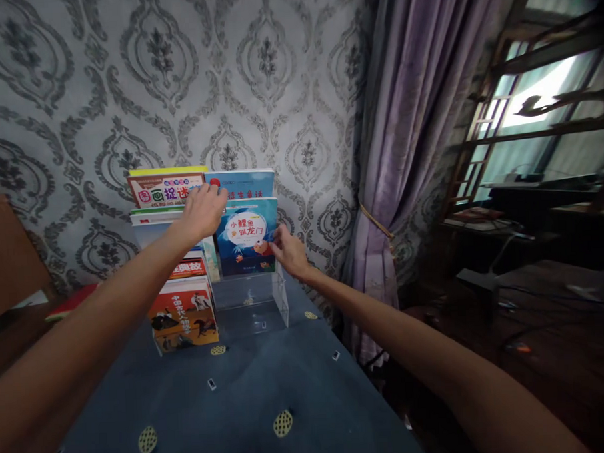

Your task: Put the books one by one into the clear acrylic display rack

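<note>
A blue picture book (245,249) with a white oval title patch stands upright in a clear acrylic book stand (281,297). The fingers of my right hand (289,252) are closed on its right edge. At its upper left corner, my left hand (207,209) has its fingers curled over the book; the fingertips are partly hidden. Directly behind stands another blue book (250,182) with red lettering. To the left, a picture book with colourful lettering (153,189) and an orange book with horses (183,318) fill other tiers, partly covered by my left forearm.
The stand rests on a dark blue tablecloth (250,409) against a patterned wall (270,74). A tied purple curtain (402,128) hangs to the right. At the far left are a red item (72,303) and a brown box-like object (13,256).
</note>
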The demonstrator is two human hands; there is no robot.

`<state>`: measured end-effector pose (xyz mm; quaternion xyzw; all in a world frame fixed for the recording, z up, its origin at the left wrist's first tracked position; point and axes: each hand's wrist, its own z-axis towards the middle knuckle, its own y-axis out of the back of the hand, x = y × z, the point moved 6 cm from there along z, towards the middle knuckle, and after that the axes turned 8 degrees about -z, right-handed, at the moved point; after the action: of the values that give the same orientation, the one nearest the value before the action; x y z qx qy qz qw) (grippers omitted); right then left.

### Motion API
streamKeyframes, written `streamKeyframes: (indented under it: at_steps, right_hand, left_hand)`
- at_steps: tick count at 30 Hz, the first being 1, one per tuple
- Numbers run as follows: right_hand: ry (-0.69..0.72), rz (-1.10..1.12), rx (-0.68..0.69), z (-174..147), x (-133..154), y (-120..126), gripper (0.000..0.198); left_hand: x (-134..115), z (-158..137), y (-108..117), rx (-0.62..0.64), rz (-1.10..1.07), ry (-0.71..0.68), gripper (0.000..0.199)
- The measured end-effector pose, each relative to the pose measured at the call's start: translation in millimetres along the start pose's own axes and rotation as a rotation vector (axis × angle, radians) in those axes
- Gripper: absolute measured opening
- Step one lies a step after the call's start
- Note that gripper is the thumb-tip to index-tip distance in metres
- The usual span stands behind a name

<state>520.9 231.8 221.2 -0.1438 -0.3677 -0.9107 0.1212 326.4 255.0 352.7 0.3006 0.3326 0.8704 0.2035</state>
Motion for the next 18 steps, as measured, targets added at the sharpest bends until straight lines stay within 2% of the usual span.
streamKeyframes:
  at_steps: [3, 8, 18]
  right_hand:
    - [0.125, -0.054, 0.035, -12, 15, -6, 0.009]
    - [0.264, -0.100, 0.089, -16, 28, -18, 0.016]
    - [0.293, -0.095, 0.116, -13, 26, -28, 0.025]
  left_hand:
    - [1, -2, -2, -0.020, 0.019, -0.010, 0.028]
    - [5, -5, -2, -0.041, 0.001, -0.030, 0.031]
    - [22, -9, 1, -0.086, -0.083, -0.050, 0.026]
